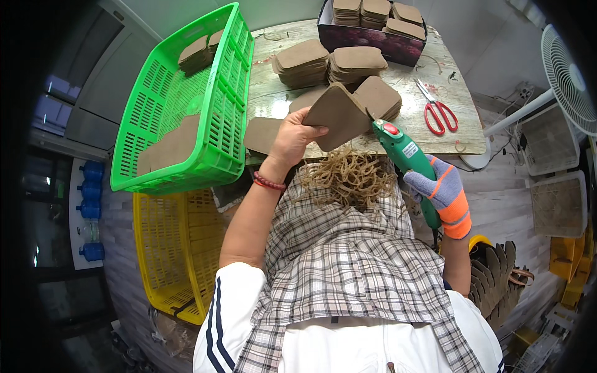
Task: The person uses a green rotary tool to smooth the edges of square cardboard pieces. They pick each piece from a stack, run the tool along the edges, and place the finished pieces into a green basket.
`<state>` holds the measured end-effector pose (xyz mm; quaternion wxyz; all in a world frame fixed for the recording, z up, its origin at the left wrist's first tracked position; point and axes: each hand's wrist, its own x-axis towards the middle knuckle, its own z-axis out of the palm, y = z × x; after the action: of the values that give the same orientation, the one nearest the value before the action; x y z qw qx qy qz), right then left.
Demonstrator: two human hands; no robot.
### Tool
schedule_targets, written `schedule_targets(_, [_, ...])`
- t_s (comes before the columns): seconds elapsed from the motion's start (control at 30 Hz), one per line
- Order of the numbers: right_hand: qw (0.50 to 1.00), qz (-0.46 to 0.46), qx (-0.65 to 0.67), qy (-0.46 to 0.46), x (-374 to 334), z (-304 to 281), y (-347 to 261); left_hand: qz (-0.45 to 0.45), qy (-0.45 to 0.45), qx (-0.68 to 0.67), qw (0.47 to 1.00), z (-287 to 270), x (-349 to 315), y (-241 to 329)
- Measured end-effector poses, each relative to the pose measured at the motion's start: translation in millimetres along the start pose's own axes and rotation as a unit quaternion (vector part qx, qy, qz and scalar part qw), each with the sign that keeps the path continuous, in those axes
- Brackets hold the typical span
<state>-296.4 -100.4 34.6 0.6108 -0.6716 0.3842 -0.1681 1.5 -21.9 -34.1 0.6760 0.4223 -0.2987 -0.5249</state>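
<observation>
My left hand (296, 135) is closed on a brown rounded-corner sheet (337, 118), thumb on its face, and holds it up over the table's near edge. In my right hand (440, 189), gloved in grey and orange, is a green handheld electric cutter (403, 149) with a red button. The cutter's dark tip meets or nearly meets the sheet's right edge. On my plaid apron (367, 273) lies a tangled heap of thin brown trimmings (351, 180), just below the sheet. Stacks of similar brown sheets (357, 59) stand behind it, and another sheet (262, 134) lies left of my wrist.
Red-handled scissors (440, 118) lie at the table's right. A dark box (373, 40) of stacked pieces sits at the back. At left, a green crate (205, 152) holding brown pieces stands above a yellow crate (158, 248). A white fan (563, 78) stands at right.
</observation>
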Motion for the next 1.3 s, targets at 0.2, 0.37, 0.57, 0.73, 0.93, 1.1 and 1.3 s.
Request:
schedule_targets(0.2, [0.999,-0.029,-0.038,0.000,1,8,-1,-0.086,-0.016,0.035,0.996,-2,-8,3])
schedule_targets(0.37, [0.996,-0.054,-0.064,0.005,6,13,3,-0.150,-0.018,0.044,0.988,0,-17,-12])
schedule_targets(0.57, [0.999,0.013,0.009,-0.032,8,13,5,-0.075,-0.046,0.189,0.978,-7,-18,-1])
schedule_targets(0.73, [0.998,0.028,0.034,-0.054,9,16,7,0.001,0.025,0.241,0.970,-23,-17,17])
schedule_targets(0.93, [0.995,0.043,0.038,-0.083,8,22,4,0.028,0.053,0.168,0.984,-28,-19,28])
schedule_targets(1.1, [0.994,0.046,0.030,-0.099,9,24,10,0.011,0.039,0.158,0.987,-26,-18,30])
schedule_targets(1.3, [0.993,0.051,0.021,-0.101,8,28,10,-0.042,-0.006,0.185,0.982,-18,-17,28])
